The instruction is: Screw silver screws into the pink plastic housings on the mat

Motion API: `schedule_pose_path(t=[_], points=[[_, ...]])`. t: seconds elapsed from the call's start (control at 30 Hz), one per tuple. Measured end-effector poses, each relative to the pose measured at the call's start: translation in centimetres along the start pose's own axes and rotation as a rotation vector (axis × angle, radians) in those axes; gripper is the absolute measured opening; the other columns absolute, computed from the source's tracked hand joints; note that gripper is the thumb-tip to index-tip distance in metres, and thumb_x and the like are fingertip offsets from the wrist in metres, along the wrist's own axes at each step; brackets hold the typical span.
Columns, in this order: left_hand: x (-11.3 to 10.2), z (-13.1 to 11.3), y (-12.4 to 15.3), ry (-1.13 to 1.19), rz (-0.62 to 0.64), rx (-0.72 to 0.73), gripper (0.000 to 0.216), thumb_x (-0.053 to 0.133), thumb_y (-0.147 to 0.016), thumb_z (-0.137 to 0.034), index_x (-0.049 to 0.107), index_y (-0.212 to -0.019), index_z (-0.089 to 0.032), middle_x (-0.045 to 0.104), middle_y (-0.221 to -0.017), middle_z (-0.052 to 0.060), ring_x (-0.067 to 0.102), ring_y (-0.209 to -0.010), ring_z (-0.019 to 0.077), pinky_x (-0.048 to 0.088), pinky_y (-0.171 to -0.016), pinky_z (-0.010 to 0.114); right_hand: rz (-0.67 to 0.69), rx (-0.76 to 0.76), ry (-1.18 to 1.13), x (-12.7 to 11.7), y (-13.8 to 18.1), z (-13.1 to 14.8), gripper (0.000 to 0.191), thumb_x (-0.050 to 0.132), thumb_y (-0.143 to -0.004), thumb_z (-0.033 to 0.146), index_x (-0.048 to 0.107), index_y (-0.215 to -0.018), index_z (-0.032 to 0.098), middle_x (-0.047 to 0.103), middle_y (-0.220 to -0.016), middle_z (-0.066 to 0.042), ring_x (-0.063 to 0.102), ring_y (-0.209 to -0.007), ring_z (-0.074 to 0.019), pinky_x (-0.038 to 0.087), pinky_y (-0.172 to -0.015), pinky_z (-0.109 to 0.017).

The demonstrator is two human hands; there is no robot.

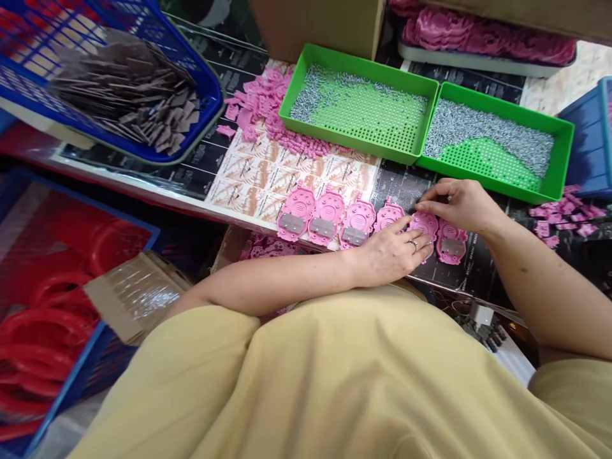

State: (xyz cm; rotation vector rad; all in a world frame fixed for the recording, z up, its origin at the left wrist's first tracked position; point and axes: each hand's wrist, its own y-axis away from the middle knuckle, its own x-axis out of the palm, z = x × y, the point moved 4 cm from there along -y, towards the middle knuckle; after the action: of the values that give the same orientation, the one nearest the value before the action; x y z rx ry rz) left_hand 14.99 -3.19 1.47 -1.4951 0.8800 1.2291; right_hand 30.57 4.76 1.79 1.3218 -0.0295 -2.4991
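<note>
Several pink plastic housings [327, 217] lie in a row along the table's near edge, most with a grey metal plate set in them. My left hand [392, 252], a ring on one finger, rests with fingers flat on one housing [423, 223] near the right end of the row. My right hand [456, 203] hovers just above the same housing with fingertips pinched together; what they hold is too small to make out. The last housing [452, 243] lies to the right under my right wrist.
Two green trays [291, 99] [564, 153] of small metal screws stand behind the row. Loose pink clips [268, 105] are heaped at left. A blue basket [210, 95] of grey plates stands far left. A blue crate [143, 236] of red rings is below.
</note>
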Motion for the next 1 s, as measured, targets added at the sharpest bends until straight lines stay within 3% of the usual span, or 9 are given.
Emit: schedule_pose_path(t=[0.13,0.3,0.4,0.47,0.5,0.57,0.67,0.8,1.0], points=[[0.0,-0.2,-0.3,-0.001,0.097,-0.017,0.040,0.034,-0.105,-0.014,0.064,-0.132,-0.016,0.064,-0.139,0.007,0.063,-0.125,0.0197,0.045,-0.112,0.042,-0.039,-0.040,0.078,0.4,-0.1,-0.6,0.037,0.069,-0.074,0.057,0.071,-0.082,0.022,0.068,-0.077,-0.005,0.058,-0.064,-0.0157,0.046,-0.062,-0.033],[0.3,-0.3,-0.5,0.016,0.072,-0.036,0.039,0.037,-0.105,-0.014,0.063,-0.134,-0.016,0.064,-0.139,0.006,0.062,-0.126,0.0202,0.044,-0.114,0.043,-0.112,-0.022,0.230,-0.7,0.3,-0.3,0.046,0.066,-0.074,0.069,0.062,-0.085,0.025,0.065,-0.073,-0.007,0.053,-0.056,-0.0177,0.039,-0.051,-0.035],[0.5,-0.2,-0.5,0.049,0.023,-0.030,0.036,0.042,-0.103,-0.013,0.064,-0.132,-0.015,0.066,-0.136,0.008,0.063,-0.125,0.0211,0.044,-0.112,0.044,-0.112,-0.212,0.334,-1.8,-0.3,3.0,0.049,0.051,-0.085,0.072,0.068,-0.079,0.026,0.067,-0.072,-0.008,0.054,-0.055,-0.0175,0.039,-0.052,-0.036],[0.6,-0.1,-0.5,0.072,-0.010,-0.025,0.035,0.044,-0.102,-0.012,0.065,-0.129,-0.014,0.067,-0.134,0.010,0.065,-0.122,0.0217,0.043,-0.112,0.045,-0.160,-0.375,0.431,-1.7,-1.6,6.5,0.049,0.043,-0.094,0.063,0.074,-0.088,0.025,0.071,-0.081,-0.007,0.059,-0.064,-0.0179,0.042,-0.058,-0.035],[0.7,0.0,-0.6,0.085,-0.019,-0.024,0.034,0.044,-0.102,-0.012,0.066,-0.128,-0.013,0.068,-0.132,0.010,0.066,-0.120,0.0219,0.043,-0.111,0.046,-0.128,-0.446,0.504,-1.1,-2.6,8.4,0.044,0.042,-0.097,0.055,0.075,-0.095,0.025,0.073,-0.089,-0.007,0.063,-0.072,-0.0186,0.043,-0.061,-0.034],[0.9,0.0,-0.7,0.113,-0.025,-0.025,0.033,0.045,-0.101,-0.010,0.067,-0.124,-0.013,0.071,-0.126,0.010,0.067,-0.115,0.0218,0.044,-0.109,0.045,-0.018,-0.449,0.698,1.0,-5.1,11.3,0.036,0.042,-0.100,0.037,0.073,-0.110,0.023,0.073,-0.107,-0.009,0.065,-0.092,-0.0218,0.039,-0.060,-0.032],[1.1,0.1,-0.9,0.136,-0.043,-0.026,0.029,0.048,-0.098,-0.008,0.069,-0.117,-0.013,0.075,-0.115,0.011,0.069,-0.109,0.0211,0.044,-0.104,0.043,0.096,-0.498,0.767,4.4,-8.7,14.6,0.037,0.038,-0.096,0.015,0.071,-0.110,0.021,0.070,-0.120,-0.008,0.062,-0.105,-0.0235,0.033,-0.059,-0.030],[1.1,0.1,-1.0,0.158,-0.053,-0.014,0.027,0.049,-0.096,-0.005,0.070,-0.112,-0.011,0.076,-0.108,0.012,0.070,-0.105,0.0227,0.041,-0.107,0.046,0.148,-0.605,0.794,6.9,-11.6,15.8,0.030,0.037,-0.095,0.015,0.068,-0.092,0.015,0.069,-0.112,-0.013,0.058,-0.104,-0.0258,0.041,-0.066,-0.031],[1.0,0.0,-0.9,0.188,-0.073,-0.003,0.022,0.053,-0.096,-0.011,0.071,-0.109,-0.014,0.076,-0.109,0.011,0.070,-0.104,0.0229,0.041,-0.108,0.047,0.115,-0.832,0.797,7.4,-13.0,15.6,0.038,0.032,-0.098,0.022,0.059,-0.072,0.015,0.066,-0.088,-0.012,0.057,-0.090,-0.0199,0.042,-0.062,-0.029]])
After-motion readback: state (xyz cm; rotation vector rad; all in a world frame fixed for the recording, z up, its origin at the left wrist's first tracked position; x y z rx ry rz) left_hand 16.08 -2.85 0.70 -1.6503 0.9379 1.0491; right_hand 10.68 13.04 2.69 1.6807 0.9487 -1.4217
